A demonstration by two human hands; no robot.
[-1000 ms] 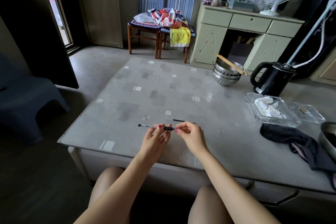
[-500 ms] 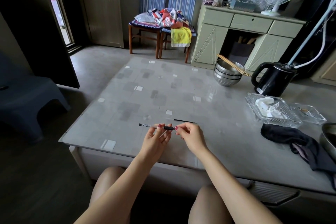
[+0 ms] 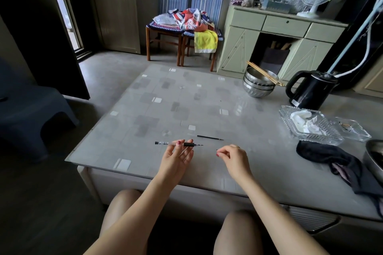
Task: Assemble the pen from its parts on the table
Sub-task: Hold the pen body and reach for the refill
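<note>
One pen barrel in left hand, one refill on table.

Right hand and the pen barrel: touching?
Apart. The head view shows bare table between the right hand and the pen barrel, held by the left hand.

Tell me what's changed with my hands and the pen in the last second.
Your right hand let go of the pen barrel and drew away to the right, fingers pinched; whether they hold anything is too small to tell. Your left hand kept holding the barrel. The thin refill stayed on the table.
</note>
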